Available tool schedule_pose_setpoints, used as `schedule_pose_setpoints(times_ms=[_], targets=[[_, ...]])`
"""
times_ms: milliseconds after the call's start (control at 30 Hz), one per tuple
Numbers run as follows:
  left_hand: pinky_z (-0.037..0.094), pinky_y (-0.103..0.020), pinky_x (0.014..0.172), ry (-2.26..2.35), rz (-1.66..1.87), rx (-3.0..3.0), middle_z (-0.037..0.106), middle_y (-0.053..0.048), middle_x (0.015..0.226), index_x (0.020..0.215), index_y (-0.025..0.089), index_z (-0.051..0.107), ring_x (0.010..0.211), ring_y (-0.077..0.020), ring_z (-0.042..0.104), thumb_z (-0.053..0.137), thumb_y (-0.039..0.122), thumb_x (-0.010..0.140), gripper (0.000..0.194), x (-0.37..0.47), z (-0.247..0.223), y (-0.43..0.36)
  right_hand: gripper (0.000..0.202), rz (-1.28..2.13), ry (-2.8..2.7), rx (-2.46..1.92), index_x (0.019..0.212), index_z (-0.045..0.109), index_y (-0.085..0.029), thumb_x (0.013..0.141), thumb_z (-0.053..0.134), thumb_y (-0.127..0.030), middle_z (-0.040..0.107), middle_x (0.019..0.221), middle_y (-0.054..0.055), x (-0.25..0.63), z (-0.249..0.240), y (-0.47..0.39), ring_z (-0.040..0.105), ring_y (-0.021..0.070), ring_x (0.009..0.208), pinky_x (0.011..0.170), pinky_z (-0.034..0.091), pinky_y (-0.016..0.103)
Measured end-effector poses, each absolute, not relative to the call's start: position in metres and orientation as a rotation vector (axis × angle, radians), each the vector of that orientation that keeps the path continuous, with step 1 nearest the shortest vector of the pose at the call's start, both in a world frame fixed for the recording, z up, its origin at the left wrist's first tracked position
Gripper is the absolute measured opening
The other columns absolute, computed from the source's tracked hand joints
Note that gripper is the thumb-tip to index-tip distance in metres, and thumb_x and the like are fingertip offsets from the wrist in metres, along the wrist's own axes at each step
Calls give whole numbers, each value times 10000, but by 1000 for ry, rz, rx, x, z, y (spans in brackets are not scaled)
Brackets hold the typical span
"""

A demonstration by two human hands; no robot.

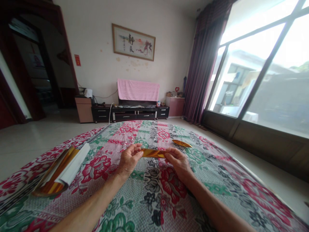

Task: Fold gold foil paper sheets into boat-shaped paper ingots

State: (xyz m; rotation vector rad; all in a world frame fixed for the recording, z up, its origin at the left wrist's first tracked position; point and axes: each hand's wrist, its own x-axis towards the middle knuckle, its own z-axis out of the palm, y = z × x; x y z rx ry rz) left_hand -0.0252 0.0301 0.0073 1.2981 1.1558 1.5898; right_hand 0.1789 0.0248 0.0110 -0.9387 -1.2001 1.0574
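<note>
Between my two hands a strip of shiny gold paper (152, 153) is stretched level above the flowered cloth. My left hand (130, 157) pinches its left end between thumb and fingers. The right end is pinched by my right hand (178, 161), where the paper looks folded or curled near the thumb. Beyond my right hand lies a folded gold paper piece (182, 143), narrow and pointed at its ends. Off to the left rests a loose bundle of gold and white paper sheets (60, 174), curled along their length.
A round table with a flowered tablecloth (116, 199) spreads beneath my arms. Past its far edge stand a low black cabinet (135, 114) and a screen under a pink cloth (138, 90). Large windows and a purple curtain (202, 64) are on the right.
</note>
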Motion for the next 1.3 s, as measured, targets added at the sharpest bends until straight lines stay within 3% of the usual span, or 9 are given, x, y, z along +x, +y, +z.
schedule_pose_setpoints(times_ms=[200,400,833,1300], targets=[[437,-206,613,1168,1565,1302,589,-11,794,971,147,627,694,-124,562,670,273,605,389,-26,7,30,334,1010,-1231,-957,817,627,-168,599,730,-399,643,680,3,180,9,26,530,105,556,528,425,228],[429,-197,591,1170,1557,1324,599,-14,804,981,153,638,666,-118,554,668,281,606,397,-26,7,29,285,1041,-1228,-922,802,630,-177,618,720,-375,672,762,20,178,11,25,577,130,649,595,440,240],[416,-187,531,1192,1563,1359,596,-10,809,978,168,654,608,-100,541,663,282,616,380,-26,6,29,233,1012,-1229,-951,745,617,-187,598,707,-344,598,611,-26,178,17,21,492,98,542,512,372,220],[457,-217,635,1179,1574,1362,628,-8,780,963,175,664,677,-134,580,664,278,599,378,-25,6,29,265,928,-1269,-1027,743,631,-176,608,702,-392,581,593,-23,176,14,22,443,87,503,466,332,203]])
